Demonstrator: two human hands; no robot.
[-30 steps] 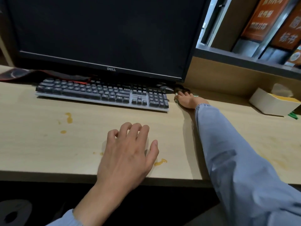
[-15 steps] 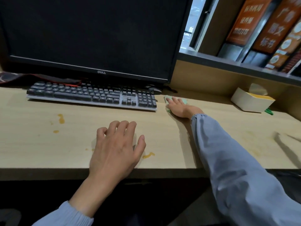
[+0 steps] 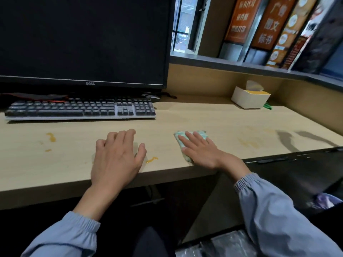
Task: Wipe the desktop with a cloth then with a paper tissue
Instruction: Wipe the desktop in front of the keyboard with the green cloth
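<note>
A pale wooden desktop [image 3: 222, 123] carries orange-yellow stains: one [image 3: 51, 136] at the left, one [image 3: 152, 159] between my hands, and faint smears [image 3: 248, 141] at the right. My right hand [image 3: 200, 150] lies flat on a folded green and white cloth [image 3: 181, 136] near the front edge, fingers spread, pressing it down. My left hand [image 3: 116, 156] rests palm down on the bare desktop, fingers apart, holding nothing. A white and yellow tissue box [image 3: 249, 97] with a tissue sticking up stands at the back right.
A dark keyboard [image 3: 79, 109] lies at the back left under a black Dell monitor [image 3: 83, 41]. A mouse [image 3: 152, 97] sits behind the keyboard's right end. A wooden back panel and a shelf with orange books [image 3: 259, 25] rise behind the desk.
My right hand has dragged the cloth from beside the keyboard's right end towards the front edge of the desk. My left hand stayed flat in place. The view has shifted right.
</note>
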